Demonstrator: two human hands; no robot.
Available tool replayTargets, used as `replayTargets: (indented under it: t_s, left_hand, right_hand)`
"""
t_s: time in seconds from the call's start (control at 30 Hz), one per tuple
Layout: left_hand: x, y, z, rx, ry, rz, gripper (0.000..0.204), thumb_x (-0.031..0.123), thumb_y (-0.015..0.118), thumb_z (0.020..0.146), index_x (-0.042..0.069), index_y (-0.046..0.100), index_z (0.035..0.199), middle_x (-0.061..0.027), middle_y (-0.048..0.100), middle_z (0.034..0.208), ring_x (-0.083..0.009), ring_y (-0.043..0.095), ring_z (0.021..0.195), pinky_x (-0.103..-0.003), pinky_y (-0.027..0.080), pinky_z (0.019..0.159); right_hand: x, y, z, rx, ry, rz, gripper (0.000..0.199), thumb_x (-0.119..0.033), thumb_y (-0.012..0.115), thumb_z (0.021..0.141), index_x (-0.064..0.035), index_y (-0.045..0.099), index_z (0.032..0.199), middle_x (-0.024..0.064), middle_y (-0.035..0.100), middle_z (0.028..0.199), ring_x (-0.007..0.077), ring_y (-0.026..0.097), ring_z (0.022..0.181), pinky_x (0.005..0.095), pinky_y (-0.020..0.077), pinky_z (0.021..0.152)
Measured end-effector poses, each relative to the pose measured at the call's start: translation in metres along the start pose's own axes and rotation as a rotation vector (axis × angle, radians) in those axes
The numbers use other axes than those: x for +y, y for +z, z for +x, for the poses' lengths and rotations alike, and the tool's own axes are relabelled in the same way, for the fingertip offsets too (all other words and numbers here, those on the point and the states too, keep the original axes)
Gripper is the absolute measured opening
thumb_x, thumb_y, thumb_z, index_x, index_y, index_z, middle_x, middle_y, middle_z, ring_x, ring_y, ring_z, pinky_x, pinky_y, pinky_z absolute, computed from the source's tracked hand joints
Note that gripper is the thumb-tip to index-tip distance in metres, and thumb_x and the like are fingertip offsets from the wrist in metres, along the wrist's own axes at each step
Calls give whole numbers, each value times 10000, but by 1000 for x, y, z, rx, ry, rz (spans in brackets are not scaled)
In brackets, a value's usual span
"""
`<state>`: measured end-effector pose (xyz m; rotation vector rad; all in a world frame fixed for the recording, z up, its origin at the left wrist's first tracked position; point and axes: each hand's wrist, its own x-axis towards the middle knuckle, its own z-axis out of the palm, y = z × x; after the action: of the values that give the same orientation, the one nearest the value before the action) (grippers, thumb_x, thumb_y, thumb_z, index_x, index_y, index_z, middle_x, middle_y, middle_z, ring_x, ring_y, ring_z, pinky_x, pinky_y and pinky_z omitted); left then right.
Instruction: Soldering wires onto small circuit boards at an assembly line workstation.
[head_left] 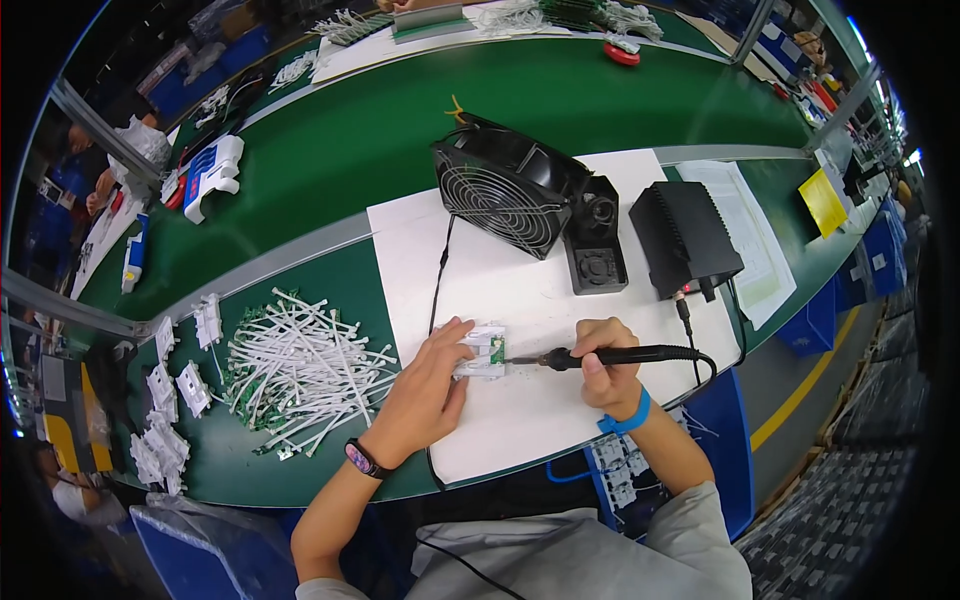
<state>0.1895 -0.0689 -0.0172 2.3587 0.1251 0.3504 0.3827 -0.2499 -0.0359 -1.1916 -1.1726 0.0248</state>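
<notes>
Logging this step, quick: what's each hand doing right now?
Left hand: closed on the small white part, pinning it to the white mat.
Right hand: closed around the soldering iron.

place: you're in an electronics assembly workshop
evidence: green workbench [330, 150], soldering iron [610, 355], fume fan [505, 195], piled white parts [300, 370]

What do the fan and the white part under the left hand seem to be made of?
The fan: its housing looks like matte black plastic or painted metal, I cannot tell which; its round grille looks like thin metal wire, with a slight sheen. The white part looks like moulded plastic, smooth and evenly white, holding a small green circuit board.
</notes>
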Motion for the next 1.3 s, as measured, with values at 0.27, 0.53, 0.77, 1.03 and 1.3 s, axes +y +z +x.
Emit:
replayTargets:
  t_s: [0.27, 0.53, 0.77, 1.03, 1.3]
  left_hand:
    - [1, 2, 1, 13, -2, -2, 400, -83, 621, 813, 32, 482, 1170, -206, 508, 1460, -426, 445, 1399, -477, 364, 1175]
    - [2, 2, 0, 13, -7, 1, 399, -84, 617, 810, 30, 482, 1168, -202, 505, 1462, -427, 449, 1396, -482, 368, 1172]
    - [3, 1, 0, 18, -5, 1, 395, -85, 613, 811, 32, 483, 1165, -202, 507, 1461, -428, 450, 1395, -484, 366, 1173]
    - [3, 1, 0, 19, -3, 4, 389, -84, 613, 815, 34, 484, 1163, -206, 506, 1463, -424, 445, 1400, -481, 355, 1183]
    - [4, 3, -2, 44, 32, 125, 386, -57, 658, 814, 43, 558, 1174, -190, 524, 1455, -392, 473, 1381, -461, 420, 1103]
  right_hand:
    - [0, -1, 0, -29, 1, -30, 162, -154, 598, 912, -21, 564, 825, 58, 505, 591, 157, 465, 476, 290, 371, 482]
    - [-1, -1, 1, -27, -11, -21, 154, -147, 599, 909, -21, 563, 830, 58, 502, 590, 162, 464, 475, 293, 367, 478]
    - [0, -1, -1, -7, 6, -28, 166, -151, 599, 918, -19, 551, 829, 57, 495, 584, 159, 456, 473, 292, 356, 472]
    - [0, 1, -1, -12, 14, -9, 165, -147, 599, 918, -14, 552, 830, 57, 491, 584, 155, 452, 474, 292, 352, 470]
    - [2, 0, -6, 96, 5, -56, 149, -124, 584, 939, 5, 534, 884, 57, 497, 609, 124, 439, 487, 275, 337, 476]
